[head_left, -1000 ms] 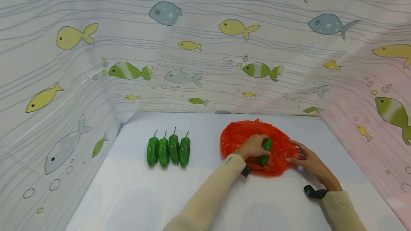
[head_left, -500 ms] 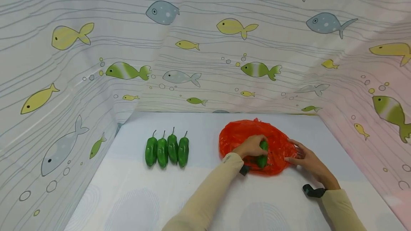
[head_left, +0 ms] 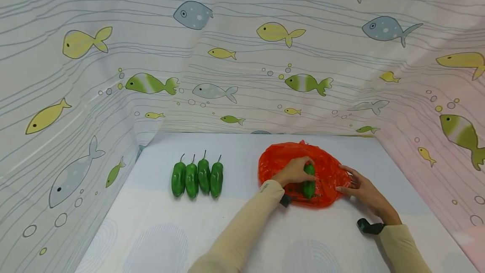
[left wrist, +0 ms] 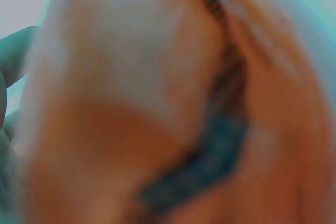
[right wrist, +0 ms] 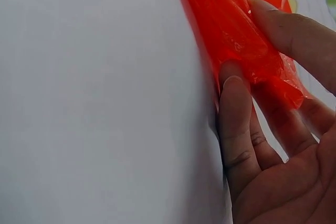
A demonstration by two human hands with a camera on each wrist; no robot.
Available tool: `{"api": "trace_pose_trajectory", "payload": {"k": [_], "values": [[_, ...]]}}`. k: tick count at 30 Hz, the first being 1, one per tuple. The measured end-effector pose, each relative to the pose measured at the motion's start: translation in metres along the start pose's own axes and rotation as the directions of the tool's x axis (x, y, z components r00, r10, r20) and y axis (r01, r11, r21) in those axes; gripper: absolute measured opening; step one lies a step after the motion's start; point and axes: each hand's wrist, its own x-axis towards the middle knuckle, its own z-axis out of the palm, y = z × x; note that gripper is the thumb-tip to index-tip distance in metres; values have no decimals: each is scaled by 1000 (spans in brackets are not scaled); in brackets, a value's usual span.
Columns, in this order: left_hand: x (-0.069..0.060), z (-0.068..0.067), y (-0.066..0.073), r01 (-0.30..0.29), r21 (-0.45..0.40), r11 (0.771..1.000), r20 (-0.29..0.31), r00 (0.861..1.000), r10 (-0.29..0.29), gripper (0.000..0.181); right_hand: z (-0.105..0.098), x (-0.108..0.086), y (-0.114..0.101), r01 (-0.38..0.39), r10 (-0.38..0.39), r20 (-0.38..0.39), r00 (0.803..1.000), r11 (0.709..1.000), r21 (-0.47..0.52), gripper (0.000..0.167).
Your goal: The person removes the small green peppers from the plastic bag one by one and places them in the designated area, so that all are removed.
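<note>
My left hand (head_left: 295,171) grips a green chili pepper (head_left: 309,188) between thumb and fingers, over the middle of a red plastic bag (head_left: 276,155). The pepper stands nearly lengthwise, its upper part partly behind the fingers. At the bag's right edge, my right hand (head_left: 361,191) holds the plastic. In the right wrist view the thumb (right wrist: 294,35) lies on one side of the red plastic and the fingers on the other. The left wrist view is a blur of orange-red with a dark band, and the pepper cannot be made out there.
Several green chili peppers (head_left: 192,182) lie side by side in a row on the white tabletop (head_left: 151,222), left of the bag, stems pointing away. Fish-patterned cloth (head_left: 242,66) walls the table at the back and both sides.
My left hand has shifted slightly left with the pepper, which has turned from a tilt to nearly straight. The right hand and the bag stay about where they were.
</note>
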Motion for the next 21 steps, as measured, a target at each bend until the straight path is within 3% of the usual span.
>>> {"api": "trace_pose_trajectory", "payload": {"k": [9, 21], "values": [[2, -10, 1, -109, 22, 994, -36, 993, 110, 50, 0, 0, -2, -6, 6, -4, 1000, 1000, -4, 89], [-2, -16, 0, -136, 29, 990, -23, 990, 137, 48, 1, -1, -6, -34, 34, -3, 999, 999, -1, 92]]}}
